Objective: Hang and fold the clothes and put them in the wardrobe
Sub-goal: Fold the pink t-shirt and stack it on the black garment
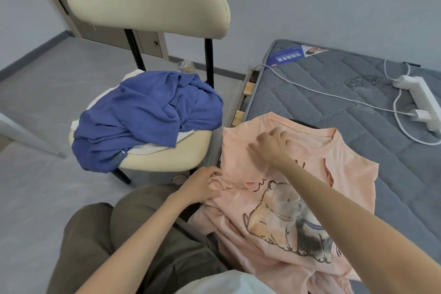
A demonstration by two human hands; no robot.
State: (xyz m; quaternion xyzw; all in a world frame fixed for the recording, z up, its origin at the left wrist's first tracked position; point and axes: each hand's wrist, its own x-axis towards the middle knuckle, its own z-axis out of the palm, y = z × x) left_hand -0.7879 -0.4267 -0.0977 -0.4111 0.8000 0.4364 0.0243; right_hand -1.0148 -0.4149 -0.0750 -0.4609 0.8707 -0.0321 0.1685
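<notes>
A pink T-shirt (346,188) with a cat print lies spread on the corner of the grey mattress (334,93), collar toward the far side. My left hand (202,182) pinches a bunched fold of pink cloth at the shirt's left edge. My right hand (270,144) lies on the shirt just below the collar, fingers curved over the fabric. A crumpled blue garment (148,114) sits heaped on the seat of a cream chair (148,0), over white clothing (145,149) that shows beneath it.
A white power strip (422,100) with cables and a plug lies on the mattress at the right. Wardrobe doors (148,43) stand behind the chair by the wall. Grey floor (35,93) spreads to the left. My knees in olive trousers (133,241) fill the bottom.
</notes>
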